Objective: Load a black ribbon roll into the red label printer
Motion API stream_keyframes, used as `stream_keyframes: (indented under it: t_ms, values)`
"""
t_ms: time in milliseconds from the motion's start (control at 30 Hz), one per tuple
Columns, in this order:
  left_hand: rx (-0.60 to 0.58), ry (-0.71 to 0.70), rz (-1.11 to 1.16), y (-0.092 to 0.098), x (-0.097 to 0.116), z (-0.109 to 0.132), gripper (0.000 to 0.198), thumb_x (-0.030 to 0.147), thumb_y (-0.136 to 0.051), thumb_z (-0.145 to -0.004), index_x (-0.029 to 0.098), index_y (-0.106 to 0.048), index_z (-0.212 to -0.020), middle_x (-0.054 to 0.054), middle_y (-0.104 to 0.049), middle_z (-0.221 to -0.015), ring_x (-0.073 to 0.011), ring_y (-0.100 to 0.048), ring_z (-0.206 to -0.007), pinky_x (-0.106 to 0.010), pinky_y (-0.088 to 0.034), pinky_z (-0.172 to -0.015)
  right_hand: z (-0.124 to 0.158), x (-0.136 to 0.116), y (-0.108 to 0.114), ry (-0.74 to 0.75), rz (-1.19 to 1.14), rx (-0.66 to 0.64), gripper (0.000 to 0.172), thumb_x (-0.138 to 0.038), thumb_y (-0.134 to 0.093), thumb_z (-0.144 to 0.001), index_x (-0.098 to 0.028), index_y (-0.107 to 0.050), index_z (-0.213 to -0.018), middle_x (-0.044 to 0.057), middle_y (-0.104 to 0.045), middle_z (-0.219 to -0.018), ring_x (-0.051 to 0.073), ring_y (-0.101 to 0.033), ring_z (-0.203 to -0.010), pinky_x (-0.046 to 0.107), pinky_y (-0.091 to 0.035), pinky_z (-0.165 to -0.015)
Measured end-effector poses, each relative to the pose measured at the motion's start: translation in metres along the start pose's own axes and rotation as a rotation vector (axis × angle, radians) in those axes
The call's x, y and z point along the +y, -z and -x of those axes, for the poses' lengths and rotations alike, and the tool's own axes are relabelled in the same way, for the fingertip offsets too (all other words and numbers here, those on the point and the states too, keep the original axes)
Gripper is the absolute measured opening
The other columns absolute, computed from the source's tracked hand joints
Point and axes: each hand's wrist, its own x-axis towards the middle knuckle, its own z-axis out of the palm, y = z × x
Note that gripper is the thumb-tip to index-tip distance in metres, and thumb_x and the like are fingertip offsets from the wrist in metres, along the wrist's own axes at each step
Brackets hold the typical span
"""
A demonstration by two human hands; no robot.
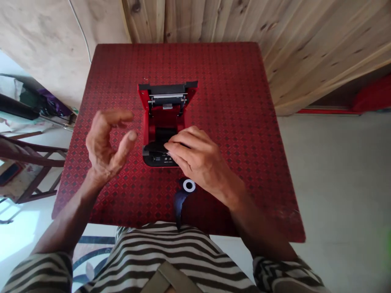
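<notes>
A red and black device (147, 126) stands on the table with its lid (168, 90) raised, showing rollers and a metal bar inside. My right hand (195, 152) is at the device's front right, its fingers pinched on the edge of a thin dark strip (154, 146) lying across the front panel. To the left of the device, my left hand (111, 142) hovers with thumb and fingers apart, holding nothing. A small roll (189, 185) with a white core ring sits in front of the device, and a dark blue strip (180, 201) trails from it toward the table's front edge.
The red patterned table (232, 89) carries these things. Behind it stands a wooden plank wall (198, 20). A white cable (81, 28) hangs at the upper left. A dark wooden chair (39, 162) is beside the table's left edge.
</notes>
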Motion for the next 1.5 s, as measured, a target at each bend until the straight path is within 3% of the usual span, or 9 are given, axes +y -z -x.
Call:
stream_keyframes:
  t_ms: [100,200,267,433,700,967,1200,1367,1500]
  values:
    - [0.07,-0.139,-0.063,-0.009,-0.009,-0.046,0.048,0.054,-0.061,-0.105,0.024,-0.058,-0.142,-0.008,-0.062,-0.139,-0.023,-0.06,-0.132,-0.037,-0.059,-0.099,0.006,0.0,-0.004,0.027,0.034,0.073,0.027,-0.01,-0.053,-0.106,-0.021,-0.078,-0.103,0.009,-0.077,-0.102,0.023,-0.062,-0.099,0.04,-0.054,-0.088]
    - [-0.09,-0.159,-0.001,-0.021,-0.017,-0.076,0.059,0.057,-0.055,-0.108,0.02,-0.047,-0.154,-0.006,-0.064,-0.143,-0.0153,-0.063,-0.13,-0.028,-0.056,-0.105,0.01,0.001,-0.008,0.065,0.094,0.119,0.026,-0.011,-0.054,-0.106,-0.021,-0.078,-0.105,0.008,-0.077,-0.1,0.023,-0.064,-0.099,0.04,-0.053,-0.087]
    - [-0.17,-0.148,0.007,-0.024,-0.017,-0.082,0.055,0.058,-0.047,-0.111,0.019,-0.053,-0.149,-0.005,-0.07,-0.137,-0.0137,-0.066,-0.123,-0.028,-0.054,-0.106,0.012,0.001,-0.01,0.085,0.131,0.151,0.024,-0.012,-0.055,-0.106,-0.021,-0.077,-0.106,0.008,-0.077,-0.1,0.023,-0.065,-0.1,0.04,-0.054,-0.087]
    - [-0.211,-0.201,0.076,-0.014,0.002,-0.057,0.043,0.047,-0.042,-0.113,0.021,-0.073,-0.127,-0.005,-0.076,-0.116,-0.0183,-0.071,-0.11,-0.036,-0.057,-0.099,0.018,0.001,-0.01,0.141,0.174,0.279,0.019,-0.009,-0.061,-0.102,-0.019,-0.077,-0.106,0.007,-0.077,-0.096,0.023,-0.066,-0.098,0.038,-0.055,-0.083]
    - [-0.283,-0.294,0.061,-0.016,-0.013,-0.007,0.047,0.059,-0.05,-0.107,0.026,-0.075,-0.127,-0.011,-0.071,-0.135,-0.0279,-0.067,-0.131,-0.047,-0.054,-0.111,0.024,0.0,-0.011,0.06,0.151,0.235,0.023,-0.013,-0.061,-0.102,-0.023,-0.079,-0.11,0.006,-0.074,-0.09,0.021,-0.062,-0.086,0.039,-0.055,-0.078]
    - [-0.308,-0.434,-0.053,-0.017,-0.022,-0.003,0.073,0.082,-0.06,-0.091,0.03,-0.064,-0.143,-0.015,-0.067,-0.141,-0.035,-0.064,-0.134,-0.052,-0.054,-0.106,0.025,0.002,-0.012,0.016,0.077,0.209,0.025,-0.013,-0.061,-0.101,-0.025,-0.08,-0.111,0.007,-0.073,-0.095,0.022,-0.062,-0.089,0.043,-0.059,-0.083]
    - [-0.278,-0.505,-0.091,-0.02,-0.022,0.0,0.086,0.084,-0.066,-0.085,0.028,-0.058,-0.15,-0.018,-0.065,-0.141,-0.0372,-0.064,-0.133,-0.053,-0.055,-0.104,0.023,-0.001,-0.008,0.065,0.062,0.253,0.018,-0.016,-0.062,-0.101,-0.021,-0.078,-0.108,0.007,-0.074,-0.092,0.022,-0.063,-0.088,0.041,-0.06,-0.084]
    - [-0.286,-0.39,-0.042,-0.019,-0.015,0.01,0.076,0.078,-0.06,-0.093,0.028,-0.057,-0.151,-0.018,-0.061,-0.148,-0.0378,-0.059,-0.141,-0.055,-0.052,-0.111,0.03,0.004,0.002,-0.095,-0.066,0.349,0.019,-0.022,-0.062,-0.102,-0.025,-0.077,-0.112,0.007,-0.078,-0.1,0.023,-0.069,-0.094,0.044,-0.059,-0.088]
    - [-0.069,-0.249,-0.022,-0.016,-0.004,0.032,0.062,0.07,-0.062,-0.097,0.026,-0.064,-0.141,-0.014,-0.066,-0.138,-0.0305,-0.066,-0.127,-0.048,-0.056,-0.108,0.044,0.027,-0.013,-0.423,-0.269,0.421,0.022,-0.034,-0.058,-0.104,-0.024,-0.078,-0.106,0.005,-0.079,-0.097,0.02,-0.072,-0.086,0.037,-0.058,-0.078]
